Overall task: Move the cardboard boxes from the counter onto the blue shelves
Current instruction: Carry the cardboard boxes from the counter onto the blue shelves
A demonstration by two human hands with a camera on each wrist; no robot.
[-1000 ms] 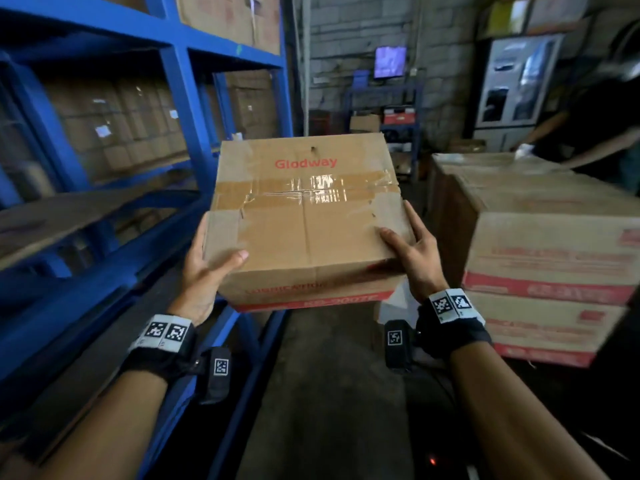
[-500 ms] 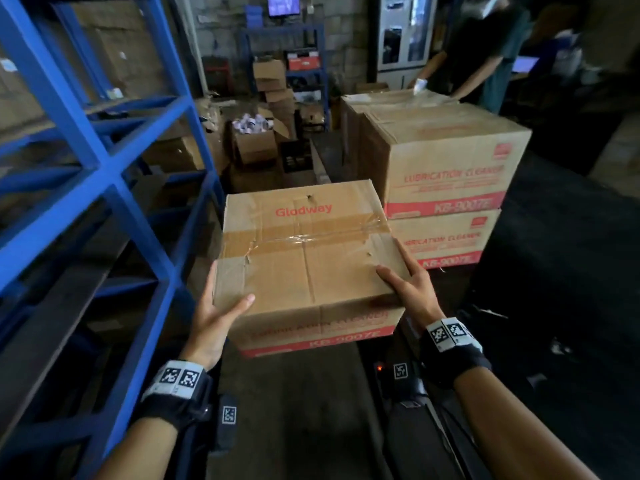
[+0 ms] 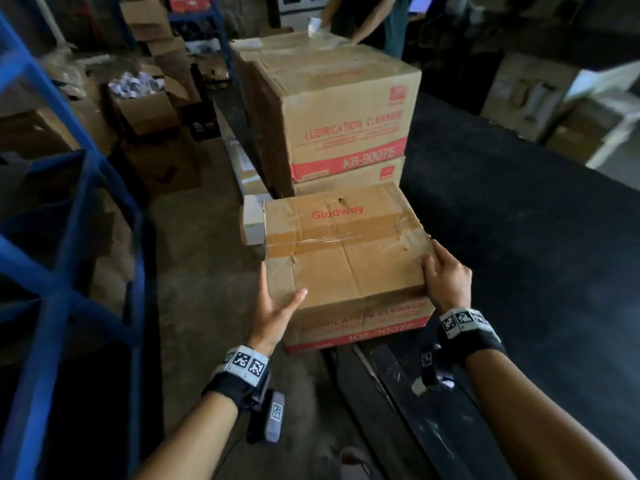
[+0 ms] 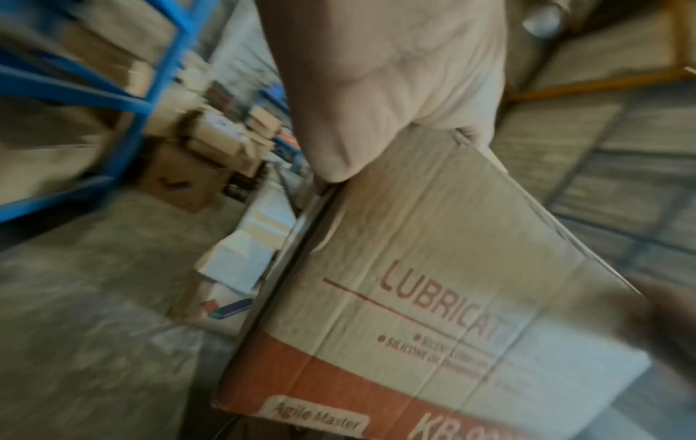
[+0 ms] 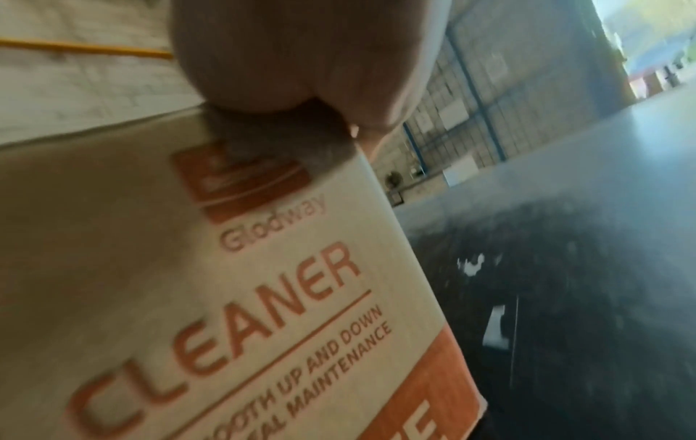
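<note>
I hold a taped cardboard box [image 3: 343, 251] marked "Glodway" with both hands. My left hand [image 3: 277, 306] grips its near left corner, thumb on top, fingers hidden down the side. At the near right corner my right hand [image 3: 446, 282] curls over the top edge. The box sits low at the left edge of the black counter [image 3: 519, 237], just in front of two stacked "Lubrication Cleaner" boxes [image 3: 346, 109]. The blue shelves [image 3: 52, 282] stand to the left. The wrist views show the box front [image 4: 433, 282] [image 5: 226, 282] under each palm; whether the box rests on anything is hidden.
Another person [image 3: 367, 19] works behind the stacked boxes. Open cartons [image 3: 145, 109] and loose boxes crowd the floor at the back left. A small white box [image 3: 252, 220] lies left of the held box. A concrete aisle runs between shelves and counter.
The box has travelled right and down, from in front of the blue shelf frame to the counter's edge by the stack. Both hands kept their hold on the near corners.
</note>
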